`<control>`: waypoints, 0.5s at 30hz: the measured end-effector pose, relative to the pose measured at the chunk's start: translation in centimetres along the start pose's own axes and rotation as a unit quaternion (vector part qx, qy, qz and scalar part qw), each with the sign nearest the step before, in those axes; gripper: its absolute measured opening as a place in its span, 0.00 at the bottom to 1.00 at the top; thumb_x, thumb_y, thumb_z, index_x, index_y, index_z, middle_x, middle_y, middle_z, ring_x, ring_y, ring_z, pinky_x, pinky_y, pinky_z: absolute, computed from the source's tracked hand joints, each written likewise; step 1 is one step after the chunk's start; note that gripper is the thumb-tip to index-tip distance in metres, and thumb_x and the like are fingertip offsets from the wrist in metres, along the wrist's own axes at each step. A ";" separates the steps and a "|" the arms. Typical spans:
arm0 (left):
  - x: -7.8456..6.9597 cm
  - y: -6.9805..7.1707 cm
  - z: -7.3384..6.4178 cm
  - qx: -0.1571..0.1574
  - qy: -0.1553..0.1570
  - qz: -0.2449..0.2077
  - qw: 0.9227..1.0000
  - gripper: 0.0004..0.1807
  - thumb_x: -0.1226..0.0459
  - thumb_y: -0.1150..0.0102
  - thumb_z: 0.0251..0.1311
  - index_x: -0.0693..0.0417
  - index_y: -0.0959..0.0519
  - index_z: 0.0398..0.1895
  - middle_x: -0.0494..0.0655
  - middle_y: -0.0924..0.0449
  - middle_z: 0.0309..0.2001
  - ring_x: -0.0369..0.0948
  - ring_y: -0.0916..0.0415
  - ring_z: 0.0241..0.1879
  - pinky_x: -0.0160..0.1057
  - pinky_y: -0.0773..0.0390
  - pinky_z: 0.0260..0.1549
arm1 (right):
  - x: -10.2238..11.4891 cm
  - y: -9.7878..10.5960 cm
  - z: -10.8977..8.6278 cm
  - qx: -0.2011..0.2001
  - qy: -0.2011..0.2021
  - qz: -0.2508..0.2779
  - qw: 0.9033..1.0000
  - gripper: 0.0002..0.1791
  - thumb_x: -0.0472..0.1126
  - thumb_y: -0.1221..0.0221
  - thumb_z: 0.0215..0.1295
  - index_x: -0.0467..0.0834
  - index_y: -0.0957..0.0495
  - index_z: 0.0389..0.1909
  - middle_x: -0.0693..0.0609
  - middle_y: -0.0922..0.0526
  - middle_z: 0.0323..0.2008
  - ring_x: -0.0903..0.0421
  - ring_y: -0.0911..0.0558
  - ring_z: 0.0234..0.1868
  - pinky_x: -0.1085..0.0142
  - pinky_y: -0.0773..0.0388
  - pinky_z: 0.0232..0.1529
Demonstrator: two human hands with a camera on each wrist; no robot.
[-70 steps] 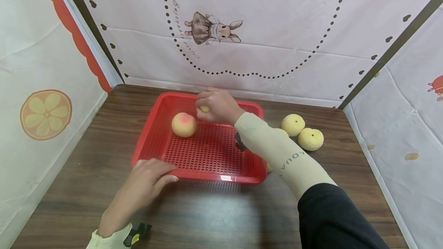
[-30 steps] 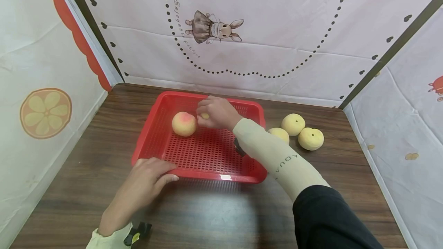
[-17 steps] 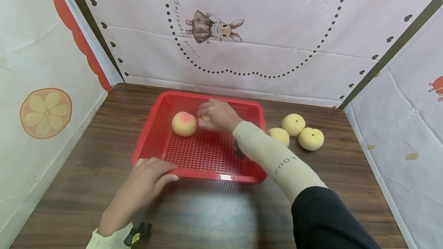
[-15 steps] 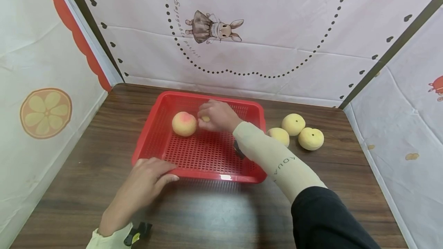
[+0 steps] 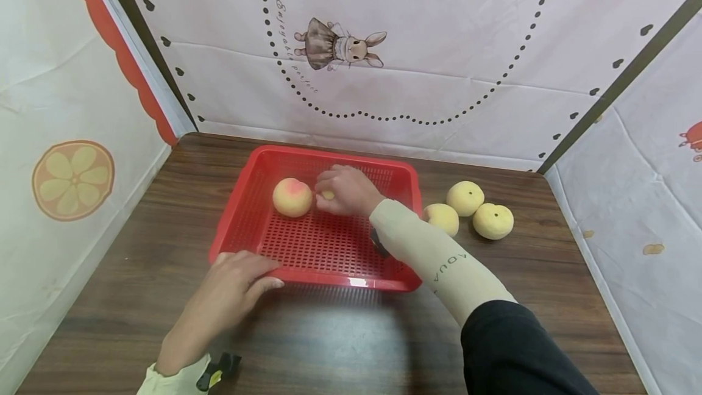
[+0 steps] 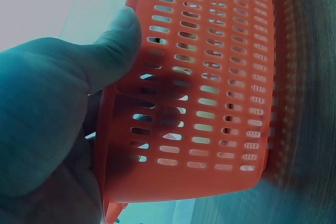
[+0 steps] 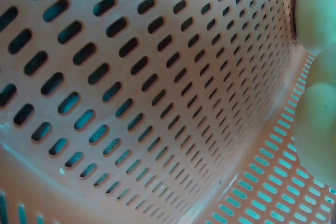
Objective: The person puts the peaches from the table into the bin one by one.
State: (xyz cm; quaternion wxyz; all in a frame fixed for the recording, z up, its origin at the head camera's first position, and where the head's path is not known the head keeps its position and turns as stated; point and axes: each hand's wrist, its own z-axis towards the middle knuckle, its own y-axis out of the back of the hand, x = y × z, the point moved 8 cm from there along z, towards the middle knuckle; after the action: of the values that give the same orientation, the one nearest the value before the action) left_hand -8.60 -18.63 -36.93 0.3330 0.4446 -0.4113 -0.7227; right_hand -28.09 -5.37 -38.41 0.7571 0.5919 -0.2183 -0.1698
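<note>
A red plastic basket (image 5: pixel 323 278) with slotted sides sits on the table. My left hand (image 5: pixel 233 288) grips its near left corner; in the left wrist view the thumb (image 6: pixel 118 40) lies outside the rim and the fingers go behind it. Inside the basket, my right hand (image 5: pixel 348 191) holds a peach (image 5: pixel 328 194), mostly hidden by the fingers. Just left of that hand lies a yellow peach (image 5: pixel 292 197) with a pink blush. In the right wrist view, pale round fruit (image 7: pixel 317 19) shows at the right edge against the slotted basket.
On the table right of the basket, three pale yellow peaches (image 5: pixel 465 198) sit close together, one partly behind the right sleeve (image 5: pixel 439 255). A white printed sheet (image 5: pixel 439 35) stands upright behind the table, with others at both sides.
My right hand has moved slightly toward the near side within the basket, still holding the peach. The sleeve has shifted, uncovering more of the nearest peach on the right. The left hand stays put.
</note>
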 end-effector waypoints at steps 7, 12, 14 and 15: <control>0.0 -0.1 0.0 0.008 0.006 -0.005 1.000 0.13 0.54 0.25 0.57 0.42 0.11 0.45 0.37 0.10 0.41 0.39 0.17 0.41 0.44 0.32 0.42 | -0.2 -0.4 -0.2 0.003 -0.005 0.000 1.000 0.15 0.49 0.38 0.68 0.49 0.11 0.49 0.54 0.10 0.51 0.54 0.16 0.53 0.60 0.20 0.58; 0.0 -0.1 0.0 0.007 0.007 -0.006 1.000 0.13 0.54 0.25 0.57 0.42 0.11 0.45 0.37 0.10 0.41 0.40 0.17 0.42 0.45 0.32 0.42 | -0.3 -0.8 -0.2 0.014 -0.010 0.005 1.000 0.15 0.50 0.38 0.68 0.50 0.10 0.48 0.54 0.10 0.52 0.54 0.15 0.55 0.60 0.21 0.61; 0.1 -0.1 0.0 0.008 0.008 -0.007 1.000 0.13 0.54 0.25 0.56 0.42 0.11 0.45 0.37 0.10 0.41 0.40 0.17 0.42 0.45 0.32 0.42 | -0.3 -0.9 -0.2 0.019 -0.012 0.013 1.000 0.14 0.49 0.38 0.68 0.50 0.10 0.48 0.54 0.10 0.51 0.54 0.15 0.56 0.59 0.22 0.62; 0.1 -0.1 0.0 0.009 0.009 -0.007 1.000 0.13 0.54 0.25 0.56 0.42 0.11 0.45 0.37 0.10 0.41 0.40 0.17 0.42 0.44 0.32 0.42 | -0.3 -1.0 -0.2 0.021 -0.013 0.016 1.000 0.14 0.49 0.37 0.68 0.50 0.10 0.48 0.54 0.10 0.51 0.55 0.15 0.56 0.59 0.22 0.62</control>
State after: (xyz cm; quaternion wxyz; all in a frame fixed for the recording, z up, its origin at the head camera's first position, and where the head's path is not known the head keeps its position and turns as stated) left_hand -8.66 -18.64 -37.02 0.3274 0.4570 -0.4112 -0.7175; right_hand -28.24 -5.32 -39.42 0.7441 0.6020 -0.2411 -0.1604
